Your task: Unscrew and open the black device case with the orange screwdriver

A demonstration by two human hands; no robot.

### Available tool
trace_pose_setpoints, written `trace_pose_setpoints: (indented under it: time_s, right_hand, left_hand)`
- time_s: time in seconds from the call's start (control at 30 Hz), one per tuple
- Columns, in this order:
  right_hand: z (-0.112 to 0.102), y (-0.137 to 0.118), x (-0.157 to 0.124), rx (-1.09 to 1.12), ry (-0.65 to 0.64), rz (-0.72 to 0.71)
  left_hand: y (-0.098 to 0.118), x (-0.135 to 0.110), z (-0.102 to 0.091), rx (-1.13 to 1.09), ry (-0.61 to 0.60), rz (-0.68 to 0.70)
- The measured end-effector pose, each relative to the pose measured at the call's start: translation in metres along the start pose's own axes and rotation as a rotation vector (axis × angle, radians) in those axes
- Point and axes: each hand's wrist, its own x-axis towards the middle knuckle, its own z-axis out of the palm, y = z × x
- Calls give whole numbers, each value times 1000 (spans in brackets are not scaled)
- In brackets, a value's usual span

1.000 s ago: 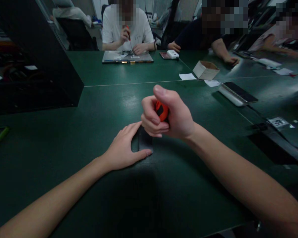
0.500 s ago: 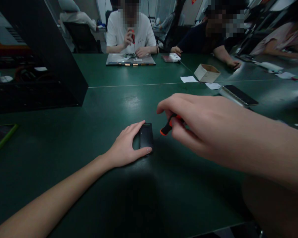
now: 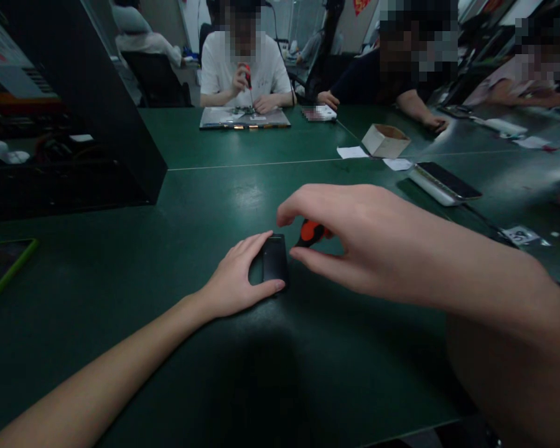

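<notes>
A small flat black rectangular device, its exact kind unclear, lies on the green tabletop. My left hand grips it by its edges, with the thumb at the near end and the fingers at the far end. Just right of the device, my right hand holds a red and black screwdriver. Its handle rests in the curled fingers, while the index finger arches above it. The thumb sits close to the device's right side. The screwdriver's tip is hidden from view.
A black metal case stands at the left, near a green-edged phone. An open cardboard box, paper slips and a phone on a white block are at the right. Opposite, a person works with a screwdriver.
My right hand has shifted left toward the device and turned the screwdriver, so more of its red handle shows. The left hand stays on the device. The view has tilted slightly.
</notes>
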Motion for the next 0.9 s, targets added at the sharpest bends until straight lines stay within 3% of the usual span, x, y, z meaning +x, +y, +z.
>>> trace_pose_setpoints:
  time_s: [0.13,0.3,0.5,0.67,0.9]
  right_hand:
    - [0,-1,0,-85,34,121]
    - [-1,-7,2,79,-15,-17]
    - [2,-5,5,58,38,83]
    - [1,-1,5,114,28,23]
    - [-1,-1,4,57,28,57]
  left_hand:
    - [0,0,0,-10,-16,-19]
    - [0,-1,0,3,0,-22]
    - [1,-2,0,1,-16,6]
    - [0,-3,-2,-17,-22,20]
    - [-1,-3,-4,-41,-14,5]
